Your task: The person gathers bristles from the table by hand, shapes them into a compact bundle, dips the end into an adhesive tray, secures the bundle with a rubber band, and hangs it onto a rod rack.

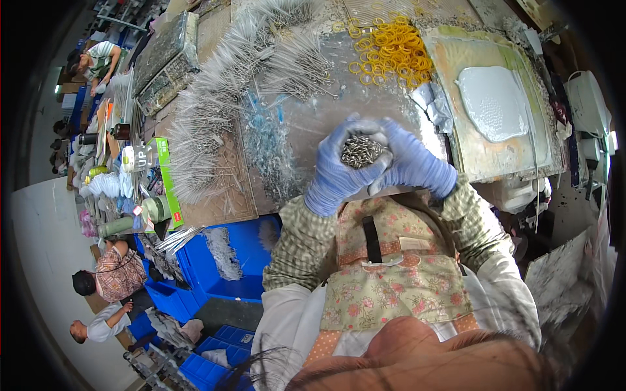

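Note:
Both of my hands, in blue-and-white gloves, are cupped around a tight bundle of thin metal wire pieces [362,152], seen end-on with silvery tips facing up. My left hand [332,168] wraps its left side, with the thumb across the lower edge. From the right, my right hand [412,156] closes round it, its fingertips meeting the left hand's. The lower part of the bundle is hidden by the gloves. Beyond my hands, many loose thin wire pieces with looped ends [293,68] lie in heaps, and a pile of yellow rubber bands [394,52] sits farther back.
A board [479,159] with a flat patch of white, wet-looking paste [495,104] is at the right. Clear-bristled wire pieces [202,130] spread along the left. Blue crates [238,283] stand below the table's left edge. Other people [117,267] are off to the left.

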`<state>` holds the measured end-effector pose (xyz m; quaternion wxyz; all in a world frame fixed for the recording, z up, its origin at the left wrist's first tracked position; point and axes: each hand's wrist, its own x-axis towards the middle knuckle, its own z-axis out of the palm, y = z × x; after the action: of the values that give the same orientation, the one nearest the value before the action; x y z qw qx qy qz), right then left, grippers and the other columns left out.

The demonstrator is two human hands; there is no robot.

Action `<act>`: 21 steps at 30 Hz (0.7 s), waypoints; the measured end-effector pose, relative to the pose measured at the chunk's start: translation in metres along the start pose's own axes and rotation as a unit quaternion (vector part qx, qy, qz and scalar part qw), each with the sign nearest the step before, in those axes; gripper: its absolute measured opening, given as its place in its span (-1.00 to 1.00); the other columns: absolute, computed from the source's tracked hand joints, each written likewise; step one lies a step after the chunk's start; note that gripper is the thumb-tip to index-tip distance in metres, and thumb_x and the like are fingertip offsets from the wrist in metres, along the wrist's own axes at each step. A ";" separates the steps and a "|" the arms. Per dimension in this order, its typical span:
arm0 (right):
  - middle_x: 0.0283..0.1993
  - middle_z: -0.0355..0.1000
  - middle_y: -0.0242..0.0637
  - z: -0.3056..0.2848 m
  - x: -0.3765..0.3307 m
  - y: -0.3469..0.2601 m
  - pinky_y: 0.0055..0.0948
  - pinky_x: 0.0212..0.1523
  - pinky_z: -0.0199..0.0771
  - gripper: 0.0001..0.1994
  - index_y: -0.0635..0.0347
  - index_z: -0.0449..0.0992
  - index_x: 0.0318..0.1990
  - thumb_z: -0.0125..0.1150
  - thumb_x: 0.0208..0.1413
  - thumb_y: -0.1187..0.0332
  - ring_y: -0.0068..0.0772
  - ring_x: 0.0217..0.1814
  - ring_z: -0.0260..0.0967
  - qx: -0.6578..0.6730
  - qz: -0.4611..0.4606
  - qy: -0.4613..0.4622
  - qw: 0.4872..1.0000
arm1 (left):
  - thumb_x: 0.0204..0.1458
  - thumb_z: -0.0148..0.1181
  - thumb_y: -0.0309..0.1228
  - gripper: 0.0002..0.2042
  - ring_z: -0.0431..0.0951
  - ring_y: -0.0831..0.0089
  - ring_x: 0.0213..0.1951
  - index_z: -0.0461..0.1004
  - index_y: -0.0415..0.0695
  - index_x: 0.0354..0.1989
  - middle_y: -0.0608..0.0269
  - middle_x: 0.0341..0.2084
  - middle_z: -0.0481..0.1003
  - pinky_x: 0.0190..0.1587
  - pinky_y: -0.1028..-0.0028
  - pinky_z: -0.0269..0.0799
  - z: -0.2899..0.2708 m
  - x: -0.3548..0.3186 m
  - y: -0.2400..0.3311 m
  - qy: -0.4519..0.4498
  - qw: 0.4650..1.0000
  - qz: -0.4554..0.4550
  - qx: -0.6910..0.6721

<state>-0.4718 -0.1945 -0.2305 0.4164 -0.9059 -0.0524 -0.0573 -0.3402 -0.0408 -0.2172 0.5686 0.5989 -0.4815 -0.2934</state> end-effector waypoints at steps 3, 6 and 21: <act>0.31 0.36 -0.07 0.020 -0.006 -0.005 0.13 0.56 -0.14 -0.01 0.12 0.19 0.40 0.55 -0.15 -0.11 0.00 0.45 0.24 0.014 -0.002 0.229 0.973 | -0.21 0.65 -0.29 -0.16 0.57 0.33 0.10 0.29 -0.07 0.29 0.14 0.09 0.54 0.37 0.22 0.36 0.022 -0.007 -0.016 0.146 0.973 0.177 0.037; 0.31 0.36 -0.03 0.044 -0.016 0.041 0.17 0.54 -0.10 -0.06 0.14 0.21 0.37 0.56 -0.15 -0.02 0.01 0.45 0.24 -0.109 0.042 0.106 0.987 | -0.27 0.69 -0.23 0.00 0.54 0.25 0.15 0.18 -0.10 0.39 0.09 0.16 0.47 0.35 0.23 0.39 0.022 -0.020 -0.052 0.075 0.996 0.013 0.041; 0.32 0.32 0.00 0.036 -0.011 0.021 0.06 0.56 -0.09 0.08 0.20 0.19 0.39 0.61 -0.27 -0.11 0.02 0.43 0.25 -0.032 0.050 0.103 0.993 | -0.31 0.71 -0.25 0.09 0.46 0.24 0.23 0.10 -0.18 0.42 0.02 0.20 0.40 0.22 0.31 0.50 0.016 -0.028 -0.040 0.081 0.993 0.063 0.060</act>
<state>-0.4775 -0.1815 -0.2711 0.3926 -0.9095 0.0382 -0.1310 -0.3547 -0.0259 -0.2640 0.5861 0.6225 -0.4871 -0.1780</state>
